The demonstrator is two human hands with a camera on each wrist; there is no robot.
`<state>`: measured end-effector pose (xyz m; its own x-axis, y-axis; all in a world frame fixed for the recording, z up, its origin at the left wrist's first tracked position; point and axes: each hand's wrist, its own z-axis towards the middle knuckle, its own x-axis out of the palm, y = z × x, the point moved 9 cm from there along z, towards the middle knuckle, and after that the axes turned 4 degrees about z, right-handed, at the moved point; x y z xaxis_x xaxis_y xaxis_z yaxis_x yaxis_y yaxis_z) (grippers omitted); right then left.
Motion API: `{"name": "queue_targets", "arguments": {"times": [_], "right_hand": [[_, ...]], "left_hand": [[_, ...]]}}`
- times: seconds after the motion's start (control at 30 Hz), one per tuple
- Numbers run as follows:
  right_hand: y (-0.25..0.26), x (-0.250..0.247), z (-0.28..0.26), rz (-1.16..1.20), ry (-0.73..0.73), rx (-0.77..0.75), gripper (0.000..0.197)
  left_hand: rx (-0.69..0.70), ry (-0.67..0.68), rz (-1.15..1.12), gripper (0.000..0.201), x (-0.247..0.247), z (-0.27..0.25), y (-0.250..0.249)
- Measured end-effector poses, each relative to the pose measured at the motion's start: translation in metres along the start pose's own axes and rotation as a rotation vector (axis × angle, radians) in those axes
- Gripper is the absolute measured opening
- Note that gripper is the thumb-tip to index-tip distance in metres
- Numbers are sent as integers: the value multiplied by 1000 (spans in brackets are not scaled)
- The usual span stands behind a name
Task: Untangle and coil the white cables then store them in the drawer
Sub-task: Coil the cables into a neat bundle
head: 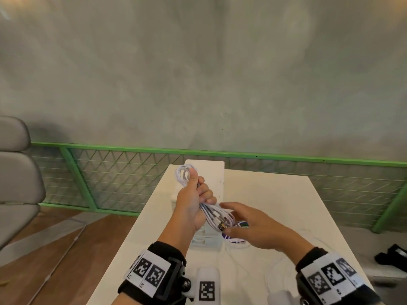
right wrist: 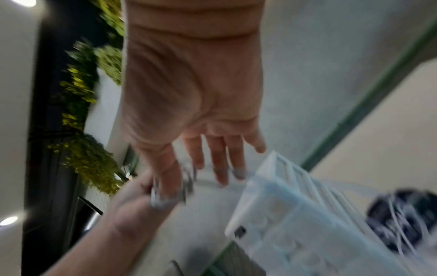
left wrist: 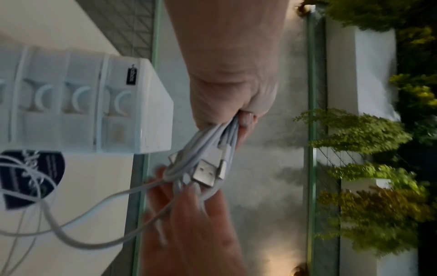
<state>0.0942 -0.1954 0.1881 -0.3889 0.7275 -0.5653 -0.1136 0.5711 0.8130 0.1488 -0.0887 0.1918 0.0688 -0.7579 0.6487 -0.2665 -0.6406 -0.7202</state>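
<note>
My left hand (head: 198, 199) grips a coil of white cables (head: 214, 214) around its middle, thumb up along the top loops, above the white table (head: 286, 205). The coil's lower end carries a silver USB plug (left wrist: 205, 173). My right hand (head: 253, 227) reaches in from the right with fairly straight fingers (left wrist: 179, 188) that touch that lower end. A white drawer unit (head: 211, 172) with several closed drawers (left wrist: 78, 97) stands just behind and under the hands. More loose white cable (left wrist: 71, 240) trails over the table and across a dark card (left wrist: 30, 177).
A green mesh railing (head: 132, 172) runs behind the table's far edge. A grey chair (head: 15, 172) stands at the left over wooden floor. A black object (head: 392, 256) lies right of the table. A white block with a marker tag (head: 207, 287) sits at the near edge.
</note>
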Motion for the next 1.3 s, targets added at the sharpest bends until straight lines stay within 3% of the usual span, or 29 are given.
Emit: {"name": "queue_targets", "arguments": {"times": [0.1, 0.2, 0.43, 0.5, 0.57, 0.7, 0.8, 0.9, 0.97, 1.0, 1.03, 1.1, 1.2, 1.3], "right_hand": [[-5, 7, 4, 130, -16, 10, 11], [-11, -4, 1, -29, -46, 40, 30], [-36, -17, -17, -403, -73, 131, 32], [-28, -6, -24, -641, -16, 114, 33], [-9, 11, -26, -797, 50, 63, 34], [44, 20, -19, -863, 9, -77, 34], [73, 4, -11, -798, -160, -123, 29], [78, -14, -6, -761, -300, -74, 23], [72, -23, -3, -742, -338, -14, 31], [68, -26, -2, -739, -350, 11, 35], [66, -29, -2, -730, -360, 23, 35], [64, -34, -1, -702, -361, 23, 17], [58, -49, 1, -575, -358, 37, 28], [58, -56, 5, -427, -278, 17, 15]], "left_hand": [[-24, -7, -146, 45, -6, 3, 3], [-37, -35, -273, 45, -19, 6, 3], [64, -165, -373, 46, -55, 15, -17], [110, -239, -227, 45, -63, 12, -24], [154, -310, 60, 42, -62, 5, -27], [183, -314, 681, 45, -33, -4, -19], [179, -193, 808, 57, -10, -7, -1], [49, 61, 645, 87, 15, -12, 27], [-12, 217, 632, 110, 26, -17, 39], [0, 275, 694, 110, 31, -20, 40], [34, 317, 757, 105, 33, -22, 39], [149, 388, 869, 86, 38, -23, 32], [137, 538, 1020, 40, 45, -29, 39], [129, 493, 1243, 40, 37, -20, 47]]}}
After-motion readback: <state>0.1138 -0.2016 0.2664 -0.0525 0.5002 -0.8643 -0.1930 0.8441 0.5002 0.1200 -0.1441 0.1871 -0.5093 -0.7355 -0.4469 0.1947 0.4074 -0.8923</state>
